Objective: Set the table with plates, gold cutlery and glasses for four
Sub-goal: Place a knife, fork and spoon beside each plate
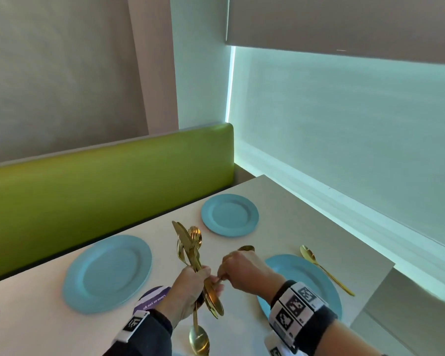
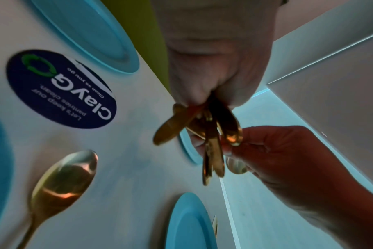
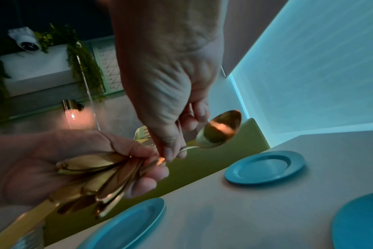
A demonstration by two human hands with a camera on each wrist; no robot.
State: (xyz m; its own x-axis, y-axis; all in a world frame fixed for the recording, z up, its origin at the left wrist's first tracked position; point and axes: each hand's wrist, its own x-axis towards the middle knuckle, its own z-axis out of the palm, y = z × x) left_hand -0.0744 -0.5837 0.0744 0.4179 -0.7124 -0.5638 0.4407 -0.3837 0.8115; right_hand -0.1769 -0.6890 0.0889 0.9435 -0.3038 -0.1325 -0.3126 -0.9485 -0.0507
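Observation:
My left hand grips a bundle of gold cutlery upright over the white table, with knives, forks and a spoon fanning out above the fist. The handle ends stick out below. My right hand pinches the neck of one gold spoon, whose handle still reaches into the bundle. Three blue plates show in the head view: left, far and right. A gold spoon lies right of the right plate.
Another gold spoon shows below my left hand; I cannot tell whether it hangs or lies. A round dark sticker is on the tabletop by the left plate. A green bench back runs behind the table, and a blind-covered window is on the right.

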